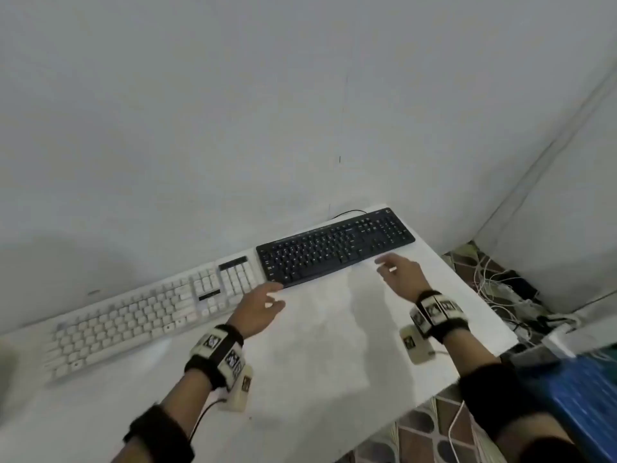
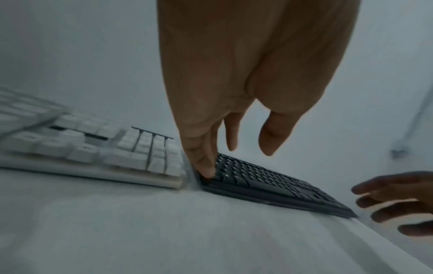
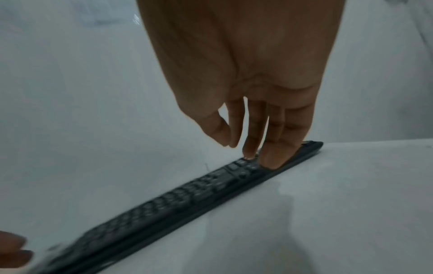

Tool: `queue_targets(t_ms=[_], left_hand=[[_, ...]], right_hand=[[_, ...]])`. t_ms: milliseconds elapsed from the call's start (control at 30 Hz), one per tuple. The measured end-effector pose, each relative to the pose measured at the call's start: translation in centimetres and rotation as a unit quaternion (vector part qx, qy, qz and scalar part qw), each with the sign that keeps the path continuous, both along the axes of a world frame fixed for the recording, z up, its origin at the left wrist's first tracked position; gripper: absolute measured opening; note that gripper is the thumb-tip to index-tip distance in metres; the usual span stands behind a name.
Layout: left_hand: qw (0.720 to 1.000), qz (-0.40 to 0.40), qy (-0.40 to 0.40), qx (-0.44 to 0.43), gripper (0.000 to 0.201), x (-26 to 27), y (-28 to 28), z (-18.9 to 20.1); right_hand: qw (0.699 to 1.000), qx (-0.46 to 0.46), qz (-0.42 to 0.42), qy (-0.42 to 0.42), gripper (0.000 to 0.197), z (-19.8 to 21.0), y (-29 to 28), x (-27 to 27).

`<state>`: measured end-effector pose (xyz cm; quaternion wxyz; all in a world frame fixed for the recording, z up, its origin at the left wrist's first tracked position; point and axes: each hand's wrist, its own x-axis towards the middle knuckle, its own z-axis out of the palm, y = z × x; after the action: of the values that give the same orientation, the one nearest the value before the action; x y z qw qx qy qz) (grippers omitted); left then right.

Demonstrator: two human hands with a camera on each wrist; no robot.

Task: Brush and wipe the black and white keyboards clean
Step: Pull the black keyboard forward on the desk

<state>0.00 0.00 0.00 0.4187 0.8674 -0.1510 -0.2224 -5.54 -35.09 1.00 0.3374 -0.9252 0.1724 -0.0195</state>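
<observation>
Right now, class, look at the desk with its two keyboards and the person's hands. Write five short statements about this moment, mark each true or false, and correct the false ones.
1. The black keyboard lies to the right of the white keyboard on the white table. True.
2. The left hand holds a brush. False: it holds nothing; its fingers reach to the black keyboard's near left corner.
3. The right hand is near the black keyboard's right part, fingers extended. True.
4. The white keyboard has been lifted off the table. False: it lies flat along the wall.
5. A cloth lies between the hands. False: only bare tabletop shows there.
</observation>
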Motion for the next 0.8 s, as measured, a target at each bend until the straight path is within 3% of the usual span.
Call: queue_targets(t_ms=[133,200,367,467,567,667,800], left_hand=[[0.991,0.117,0.01,0.06,0.062,3.9,-4.6,0.5],[0.985,0.161,0.022,0.062,0.064,5.2,-6.0,0.1],[0.967,0.241,0.073,0.048,0.047,6.4,-7.5,-0.5],[0.965,0.245,0.092,0.036,0.042,7.1,-7.5,-1.6],[0.949,0.295,0.108,0.011,0.013,6.6,-8.4,0.5],[0.933,0.324,0.156,-0.022,0.022,6.1,-8.2,0.8],[0.917,0.339,0.206,-0.054,0.026,5.2,-6.5,0.6]], right_hand=[[0.996,-0.045,-0.066,0.049,0.034,-0.5,-6.0,6.3],[0.989,-0.084,-0.079,0.095,0.047,-1.6,-8.6,8.5],[0.979,-0.114,-0.052,0.163,0.071,-3.3,-12.6,11.4],[0.979,-0.118,-0.051,0.156,0.065,-3.6,-12.8,11.9],[0.984,-0.096,-0.055,0.138,0.057,-3.3,-12.6,12.1],[0.981,-0.097,-0.075,0.149,0.054,-2.6,-12.7,11.7],[0.976,-0.125,-0.088,0.154,0.071,-3.1,-13.1,10.5]])
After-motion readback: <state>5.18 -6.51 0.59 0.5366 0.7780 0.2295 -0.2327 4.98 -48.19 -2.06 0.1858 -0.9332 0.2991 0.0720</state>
